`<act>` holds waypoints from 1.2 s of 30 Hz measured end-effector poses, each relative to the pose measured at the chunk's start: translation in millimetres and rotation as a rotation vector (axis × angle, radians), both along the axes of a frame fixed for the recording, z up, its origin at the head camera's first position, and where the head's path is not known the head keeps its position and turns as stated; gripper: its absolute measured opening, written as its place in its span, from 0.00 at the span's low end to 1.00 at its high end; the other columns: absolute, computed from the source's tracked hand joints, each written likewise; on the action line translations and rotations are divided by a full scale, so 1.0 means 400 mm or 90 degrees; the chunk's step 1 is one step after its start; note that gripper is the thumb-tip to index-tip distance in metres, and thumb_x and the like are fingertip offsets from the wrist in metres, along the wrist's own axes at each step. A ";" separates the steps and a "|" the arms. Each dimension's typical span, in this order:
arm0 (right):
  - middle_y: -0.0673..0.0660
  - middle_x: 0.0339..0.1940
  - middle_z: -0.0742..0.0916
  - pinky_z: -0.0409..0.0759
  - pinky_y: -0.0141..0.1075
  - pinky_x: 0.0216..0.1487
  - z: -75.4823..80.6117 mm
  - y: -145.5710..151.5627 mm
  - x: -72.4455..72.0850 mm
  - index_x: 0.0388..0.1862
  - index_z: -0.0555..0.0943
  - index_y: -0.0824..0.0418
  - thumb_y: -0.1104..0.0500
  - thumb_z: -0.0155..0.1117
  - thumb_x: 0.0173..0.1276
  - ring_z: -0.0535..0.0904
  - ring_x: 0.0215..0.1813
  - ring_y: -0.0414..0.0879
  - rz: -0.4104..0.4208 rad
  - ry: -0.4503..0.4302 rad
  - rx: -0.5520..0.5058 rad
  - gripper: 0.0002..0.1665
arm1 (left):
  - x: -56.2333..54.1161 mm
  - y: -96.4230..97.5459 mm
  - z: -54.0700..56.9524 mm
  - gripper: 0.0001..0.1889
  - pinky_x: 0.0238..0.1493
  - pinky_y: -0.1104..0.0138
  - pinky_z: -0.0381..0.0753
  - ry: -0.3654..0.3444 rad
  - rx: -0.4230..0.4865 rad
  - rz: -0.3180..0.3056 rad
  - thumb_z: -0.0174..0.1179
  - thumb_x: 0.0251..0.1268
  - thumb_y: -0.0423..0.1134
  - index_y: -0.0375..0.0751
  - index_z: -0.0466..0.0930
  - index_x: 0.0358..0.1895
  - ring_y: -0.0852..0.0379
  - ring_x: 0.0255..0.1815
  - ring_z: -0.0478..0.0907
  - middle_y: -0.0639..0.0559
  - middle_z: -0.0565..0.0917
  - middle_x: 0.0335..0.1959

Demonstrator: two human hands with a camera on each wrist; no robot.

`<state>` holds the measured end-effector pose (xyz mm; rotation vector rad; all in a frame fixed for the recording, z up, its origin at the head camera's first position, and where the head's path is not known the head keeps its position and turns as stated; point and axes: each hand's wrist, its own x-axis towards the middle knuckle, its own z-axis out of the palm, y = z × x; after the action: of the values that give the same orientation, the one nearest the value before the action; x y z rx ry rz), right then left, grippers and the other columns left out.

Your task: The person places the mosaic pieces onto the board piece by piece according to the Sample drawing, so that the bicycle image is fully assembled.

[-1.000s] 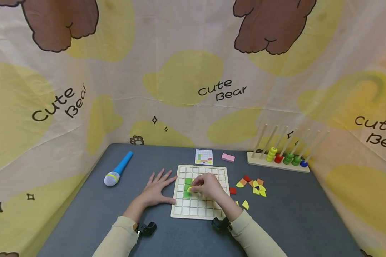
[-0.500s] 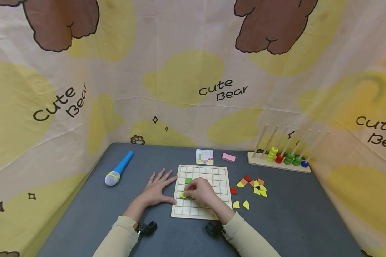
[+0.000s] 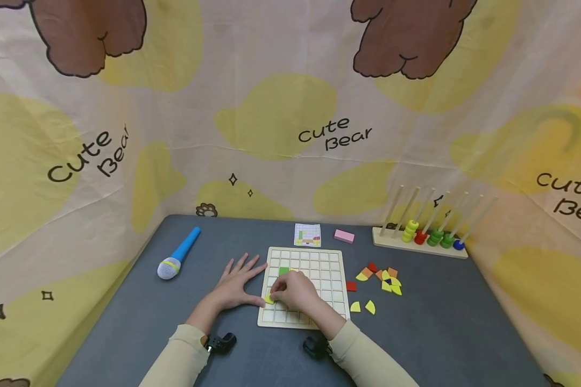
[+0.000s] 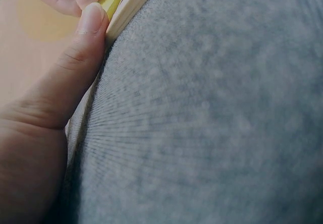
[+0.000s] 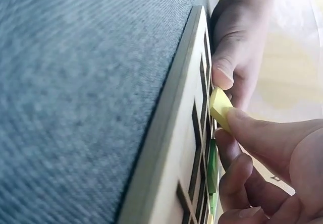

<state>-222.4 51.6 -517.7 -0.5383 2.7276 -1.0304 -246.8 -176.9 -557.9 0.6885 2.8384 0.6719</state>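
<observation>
A pale wooden grid board point(image 3: 329, 306) lies on the dark grey table in the head view. My right hand point(image 3: 297, 291) pinches a yellow quarter-circle tile point(image 3: 269, 299) between thumb and fingers over the board's left columns. In the right wrist view this yellow tile point(image 5: 220, 110) is tilted close to the grid, near my left thumb point(image 5: 224, 72). My left hand point(image 3: 237, 285) rests with fingers spread beside the board, its thumb at the left edge. A green square tile point(image 3: 283, 271) sits on the board; the right hand hides the squares below it.
A red square point(image 3: 351, 286), two yellow quarter tiles point(image 3: 370, 307) and a cluster of mixed tiles point(image 3: 391, 284) lie right of the board. Behind it are a pattern card point(image 3: 307, 235) and a pink block point(image 3: 344, 236). A peg-and-bead counter point(image 3: 382, 239) stands back right; a blue microphone point(image 3: 181, 251) lies left.
My right hand has carried the yellow tile left and nearer to me, from beside the green tiles to the board's left edge. The left hand has stayed in place.
</observation>
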 end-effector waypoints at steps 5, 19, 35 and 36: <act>0.37 0.20 0.84 0.73 0.32 0.30 0.003 -0.001 0.002 0.22 0.88 0.45 0.54 0.78 0.60 0.75 0.28 0.34 0.020 -0.003 0.021 0.09 | -0.001 -0.001 0.000 0.58 0.78 0.38 0.29 -0.004 -0.001 0.001 0.65 0.42 0.78 0.63 0.56 0.80 0.41 0.85 0.36 0.52 0.49 0.84; 0.39 0.21 0.83 0.73 0.31 0.28 0.005 -0.019 0.013 0.25 0.88 0.48 0.55 0.78 0.61 0.75 0.26 0.35 0.035 0.007 0.034 0.06 | 0.004 -0.003 0.005 0.57 0.78 0.37 0.30 0.000 0.001 0.000 0.65 0.44 0.78 0.62 0.57 0.80 0.40 0.85 0.36 0.51 0.50 0.84; 0.47 0.30 0.86 0.76 0.33 0.27 0.055 0.070 -0.012 0.46 0.89 0.56 0.53 0.72 0.67 0.78 0.29 0.39 -0.047 0.017 -0.073 0.12 | 0.008 -0.001 0.017 0.56 0.78 0.36 0.30 -0.012 0.025 -0.009 0.67 0.46 0.76 0.61 0.58 0.80 0.39 0.84 0.36 0.50 0.50 0.84; 0.47 0.30 0.86 0.76 0.33 0.28 0.056 0.079 -0.014 0.46 0.89 0.56 0.53 0.72 0.67 0.78 0.29 0.40 -0.050 0.018 -0.079 0.12 | 0.008 -0.001 0.017 0.56 0.77 0.36 0.31 -0.011 0.024 -0.009 0.67 0.46 0.76 0.60 0.58 0.80 0.39 0.84 0.36 0.49 0.50 0.84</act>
<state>-227.8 83.1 -495.3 -0.4706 2.7433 -1.2261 -243.5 -177.4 -551.0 0.7047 2.8087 0.7280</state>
